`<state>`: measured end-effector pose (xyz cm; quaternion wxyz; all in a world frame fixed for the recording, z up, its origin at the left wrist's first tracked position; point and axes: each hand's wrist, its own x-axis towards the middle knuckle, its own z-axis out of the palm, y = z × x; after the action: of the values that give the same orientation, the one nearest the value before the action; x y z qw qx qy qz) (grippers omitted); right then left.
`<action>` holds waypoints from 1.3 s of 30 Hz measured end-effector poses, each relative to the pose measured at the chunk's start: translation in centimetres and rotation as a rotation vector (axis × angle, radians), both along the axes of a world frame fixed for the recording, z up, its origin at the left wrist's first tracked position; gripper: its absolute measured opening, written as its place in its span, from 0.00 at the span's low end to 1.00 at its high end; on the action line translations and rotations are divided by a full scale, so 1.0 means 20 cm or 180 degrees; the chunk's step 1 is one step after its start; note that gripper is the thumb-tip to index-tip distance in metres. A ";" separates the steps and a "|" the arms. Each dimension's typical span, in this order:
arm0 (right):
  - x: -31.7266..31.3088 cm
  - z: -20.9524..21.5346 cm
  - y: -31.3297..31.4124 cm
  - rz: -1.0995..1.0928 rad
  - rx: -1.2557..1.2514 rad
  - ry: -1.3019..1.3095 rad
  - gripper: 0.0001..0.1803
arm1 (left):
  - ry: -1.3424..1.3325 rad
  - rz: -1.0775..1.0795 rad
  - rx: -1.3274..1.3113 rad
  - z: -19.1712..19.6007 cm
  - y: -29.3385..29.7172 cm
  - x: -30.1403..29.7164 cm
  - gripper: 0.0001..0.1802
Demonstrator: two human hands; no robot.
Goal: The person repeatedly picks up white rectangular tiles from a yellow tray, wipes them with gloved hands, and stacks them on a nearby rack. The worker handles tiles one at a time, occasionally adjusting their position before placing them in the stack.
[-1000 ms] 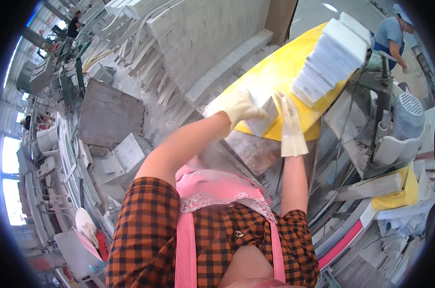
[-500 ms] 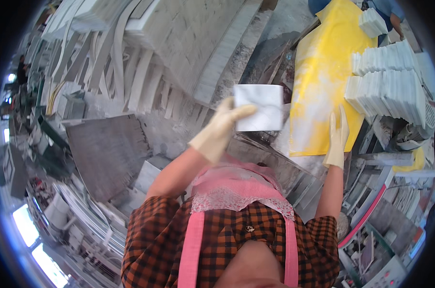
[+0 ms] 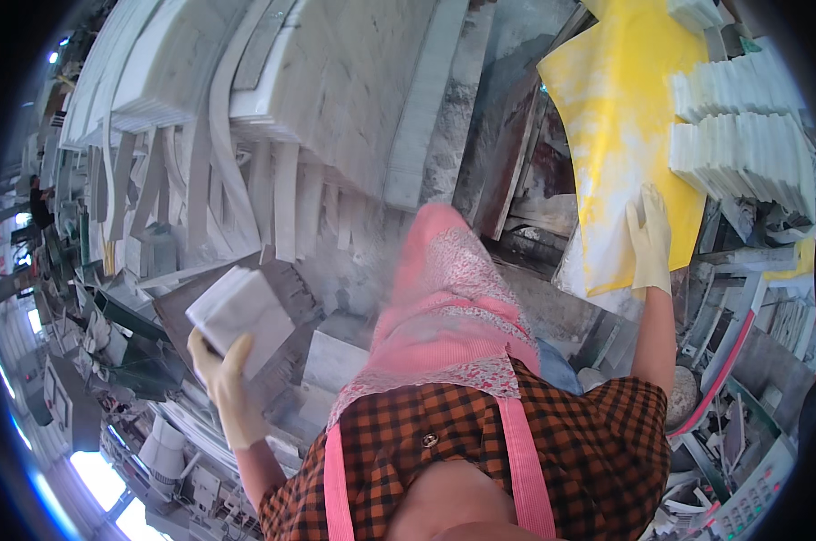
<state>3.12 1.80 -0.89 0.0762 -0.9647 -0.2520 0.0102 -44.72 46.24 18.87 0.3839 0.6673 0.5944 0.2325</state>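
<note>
My left hand [image 3: 220,379], in a pale glove, grips a white square stone tile [image 3: 242,317] from below and holds it out to my left. My right hand [image 3: 650,236], also gloved, lies flat with fingers spread on the edge of a yellow tabletop [image 3: 617,135]. Just beyond that hand stand rows of white tiles [image 3: 746,149] stacked on edge. My pink apron [image 3: 448,307] and checked shirt fill the lower middle.
Long white and grey stone slabs [image 3: 336,99] lie piled across the upper left. Dark slabs and offcuts [image 3: 507,171] lean between the piles and the yellow top. Cut pieces and machine parts [image 3: 741,433] crowd the lower right.
My left hand has swung the tile from over the yellow top far out to my left. My right hand stayed on the yellow top. My view has turned left.
</note>
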 end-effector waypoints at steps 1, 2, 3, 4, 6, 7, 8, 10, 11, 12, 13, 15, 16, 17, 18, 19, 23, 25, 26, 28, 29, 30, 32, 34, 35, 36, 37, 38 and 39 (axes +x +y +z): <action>-0.01 0.01 0.01 -0.0003 -0.0016 -0.0007 0.30 | -0.0154 0.0071 -0.0034 0.07 0.01 -0.02 0.45; 0.00 0.02 0.02 0.0120 0.0096 -0.0197 0.30 | -0.0181 0.0010 0.0114 0.13 0.02 -0.03 0.47; 0.00 0.04 0.04 -0.0019 -0.0054 -0.0064 0.29 | -0.0254 -0.0032 0.0233 0.20 0.03 -0.02 0.48; 0.01 0.07 0.06 -0.0037 -0.0088 -0.0109 0.28 | -0.0375 -0.0079 0.0348 0.26 0.05 -0.01 0.50; 0.05 0.13 0.12 -0.0263 -0.0308 0.0084 0.25 | -0.0452 -0.0197 0.0493 0.37 0.10 0.05 0.54; 0.07 0.18 0.15 -0.0471 -0.0480 0.0323 0.23 | -0.0618 -0.0356 0.0585 0.42 0.14 0.10 0.54; 0.12 0.23 0.21 -0.0615 -0.0568 0.0416 0.22 | -0.0622 -0.0447 0.0686 0.46 0.20 0.15 0.57; 0.24 0.28 0.41 -0.0703 0.0936 0.0131 0.20 | -0.0542 -0.0654 0.0961 0.55 0.33 0.27 0.57; 0.30 0.31 0.52 -0.0728 0.1353 0.0036 0.19 | -0.0544 -0.0841 0.1082 0.59 0.40 0.34 0.56; 0.36 0.34 0.62 -0.0305 0.1494 -0.0314 0.18 | -0.0423 -0.0982 0.1280 0.63 0.48 0.43 0.56; 0.43 0.36 0.74 0.0077 0.1266 -0.0567 0.18 | -0.0329 -0.1154 0.1468 0.67 0.57 0.53 0.56; 0.58 0.38 0.98 0.0510 0.0981 -0.0715 0.19 | -0.0063 -0.1503 0.1832 0.74 0.72 0.77 0.55; 0.68 0.38 1.10 0.0585 0.0962 -0.0649 0.19 | 0.0102 -0.1690 0.2021 0.78 0.80 0.92 0.55; 0.79 0.37 1.19 0.0793 0.1038 -0.0731 0.19 | 0.0201 -0.1847 0.2042 0.82 0.87 1.08 0.55; 0.90 0.36 1.27 0.0825 0.1008 -0.0852 0.21 | 0.0476 -0.2021 0.2377 0.85 0.93 1.26 0.54; 1.02 0.34 1.32 0.0718 0.0965 -0.0798 0.22 | 0.0684 -0.2164 0.2538 0.87 0.98 1.45 0.53; 1.54 0.26 1.27 -0.0038 0.0204 -0.0427 0.32 | 0.1256 -0.2719 0.2951 0.90 1.17 2.31 0.46; 1.70 0.20 1.17 -0.0706 -0.0291 -0.0141 0.38 | 0.1231 -0.3083 0.3317 0.89 1.29 2.76 0.41; 1.78 0.19 1.11 -0.1119 -0.0607 0.0128 0.40 | 0.1297 -0.3181 0.3443 0.89 1.35 2.97 0.38; 1.88 0.16 1.03 -0.1676 -0.0596 0.0620 0.44 | 0.1576 -0.3377 0.3035 0.90 1.47 3.36 0.42; 1.90 0.15 1.00 -0.1637 -0.0652 0.0805 0.44 | 0.1660 -0.3494 0.2928 0.90 1.53 3.54 0.44; 1.93 0.14 0.98 -0.1608 -0.0695 0.0895 0.45 | 0.1927 -0.3589 0.2936 0.90 1.59 3.72 0.42; 1.94 0.13 0.97 -0.1580 -0.0692 0.1046 0.46 | 0.2111 -0.3955 0.3336 0.88 1.69 4.06 0.39; 1.93 0.13 0.96 -0.1575 -0.0762 0.1096 0.47 | 0.2121 -0.4106 0.3677 0.84 1.77 4.36 0.36; 1.93 0.13 0.96 -0.1519 -0.0651 0.1082 0.47 | 0.2093 -0.4198 0.3861 0.81 1.82 4.50 0.35; 1.91 0.13 0.96 -0.1502 -0.0670 0.1043 0.47 | 0.2037 -0.4288 0.3951 0.78 1.86 4.62 0.34; 1.90 0.13 0.95 -0.1455 -0.0690 0.0976 0.46 | 0.1987 -0.4373 0.4039 0.75 1.90 4.72 0.34; 1.90 0.13 0.95 -0.1418 -0.0742 0.0970 0.46 | 0.2052 -0.4465 0.4073 0.72 1.94 4.81 0.33; 1.89 0.12 0.94 -0.1359 -0.0798 0.0931 0.45 | 0.1942 -0.4532 0.4125 0.69 1.98 4.89 0.33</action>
<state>40.91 20.68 1.57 -0.0077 -0.9861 -0.0264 0.1641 53.07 85.90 32.62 -0.1716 0.9779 -0.1102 0.0468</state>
